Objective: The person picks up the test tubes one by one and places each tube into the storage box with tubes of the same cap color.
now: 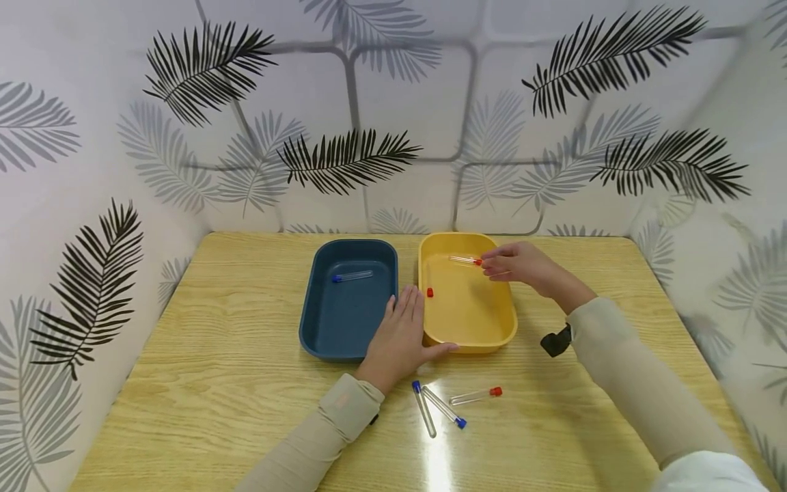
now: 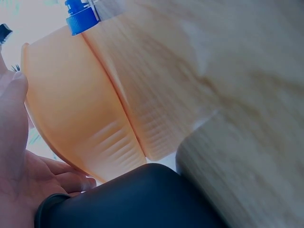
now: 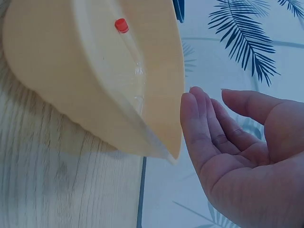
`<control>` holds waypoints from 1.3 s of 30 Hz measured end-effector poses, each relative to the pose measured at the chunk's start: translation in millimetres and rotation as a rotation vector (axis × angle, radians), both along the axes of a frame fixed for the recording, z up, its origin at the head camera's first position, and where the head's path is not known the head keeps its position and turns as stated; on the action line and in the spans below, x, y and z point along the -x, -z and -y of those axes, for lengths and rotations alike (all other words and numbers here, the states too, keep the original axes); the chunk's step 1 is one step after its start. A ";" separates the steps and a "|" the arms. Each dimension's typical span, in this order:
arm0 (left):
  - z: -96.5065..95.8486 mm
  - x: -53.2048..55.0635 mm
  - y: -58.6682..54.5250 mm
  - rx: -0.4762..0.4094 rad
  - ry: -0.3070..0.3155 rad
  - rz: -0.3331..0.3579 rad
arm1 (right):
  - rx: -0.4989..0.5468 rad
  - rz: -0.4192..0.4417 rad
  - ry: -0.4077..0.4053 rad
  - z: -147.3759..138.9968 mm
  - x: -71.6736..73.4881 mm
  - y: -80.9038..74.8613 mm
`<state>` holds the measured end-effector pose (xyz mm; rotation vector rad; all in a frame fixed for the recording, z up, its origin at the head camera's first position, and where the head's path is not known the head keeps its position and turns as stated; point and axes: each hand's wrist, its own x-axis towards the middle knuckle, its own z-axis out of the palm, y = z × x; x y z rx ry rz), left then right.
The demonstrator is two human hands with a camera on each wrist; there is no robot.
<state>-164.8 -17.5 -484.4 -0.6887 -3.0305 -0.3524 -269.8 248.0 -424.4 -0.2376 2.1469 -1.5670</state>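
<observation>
My left hand [image 1: 399, 335] lies over the near left corner of the yellow tray [image 1: 513, 326]. Its fingers stretch along the gap beside the blue tray [image 1: 305, 301], and its thumb touches the yellow tray's front rim. Over the yellow tray's right side hovers my right hand [image 1: 522, 265]; the right wrist view shows thumb and fingers apart with nothing between them. By those fingertips is a clear test tube with a red cap [image 1: 465, 260]. Another red cap [image 1: 430, 292] shows at the tray's left wall; its tube is hard to make out.
A blue-capped test tube [image 1: 352, 276] lies in the blue tray. On the wooden table [image 1: 233, 328], in front of the trays, are two blue-capped tubes [image 1: 424, 408] and one red-capped tube [image 1: 476, 395]. A leaf-patterned wall covering [image 1: 406, 102] rises behind the table.
</observation>
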 end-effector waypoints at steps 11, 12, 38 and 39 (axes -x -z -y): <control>-0.3 0.1 0.7 -0.006 0.011 -0.016 | -0.090 -0.037 0.062 -26.8 -32.8 -9.9; -0.1 0.1 0.4 -0.007 0.012 -0.017 | -0.090 -0.049 0.061 -28.3 -37.3 -10.9; 0.8 0.6 2.0 -0.007 0.024 -0.056 | -0.186 -0.258 -0.016 -50.9 -138.6 14.6; 0.8 0.5 2.0 -0.007 0.024 -0.057 | -0.187 -0.250 -0.021 -50.3 -141.1 17.0</control>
